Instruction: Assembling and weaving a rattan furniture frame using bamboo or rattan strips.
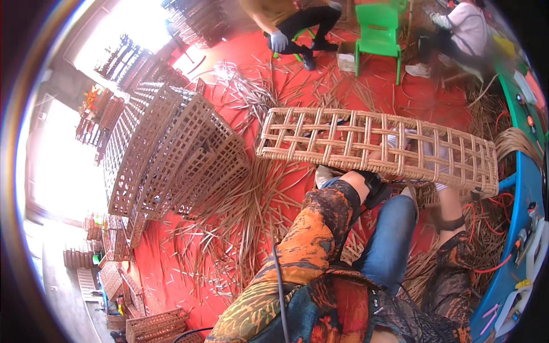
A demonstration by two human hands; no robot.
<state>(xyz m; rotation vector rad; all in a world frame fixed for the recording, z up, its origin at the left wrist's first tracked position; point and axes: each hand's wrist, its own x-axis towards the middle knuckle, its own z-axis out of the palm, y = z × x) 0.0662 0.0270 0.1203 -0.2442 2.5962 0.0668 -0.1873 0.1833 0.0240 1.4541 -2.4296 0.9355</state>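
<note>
A long woven rattan basket or frame (374,140) with open square gaps and a wrapped rim lies crosswise in front of me above my knees. My left hand (396,139), in a pale glove, shows only in part through the weave. My right hand (443,152), also gloved, reaches up behind the basket's right part, its pale cuff showing near the lower edge. Both hands are at the basket, but its strips hide their fingers, so their grip cannot be made out. Orange and black patterned sleeves cover my forearms.
Stacked woven baskets (171,148) stand at the left. Loose rattan strips (246,200) litter the red floor covering (166,268). A blue table (514,200) with tools and an orange hose borders the right. Beyond are a green chair (377,34) and two seated people (297,28).
</note>
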